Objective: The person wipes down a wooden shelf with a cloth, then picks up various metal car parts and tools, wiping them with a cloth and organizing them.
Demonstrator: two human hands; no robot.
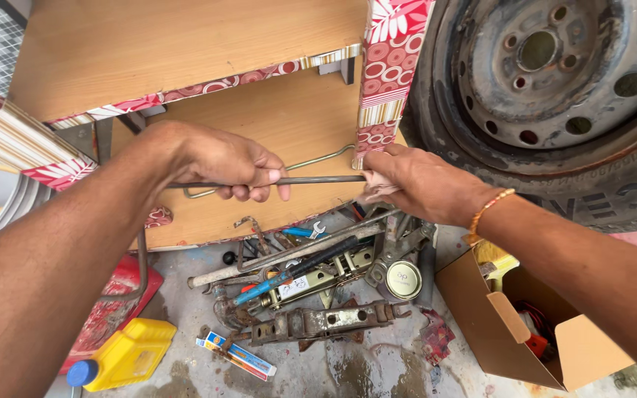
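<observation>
Above scattered tools, both hands' fingers grip rod

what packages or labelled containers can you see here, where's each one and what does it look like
Yellow jug: floor, lower left, squarish, blue cap.
Small flat box: floor beside jug, long, blue, white and orange.
Round tin: among the tools, pale lid.
Cardboard box: lower right, brown, flaps open.

Yellow jug with blue cap, red-white floral patterned shelf edging.
</observation>
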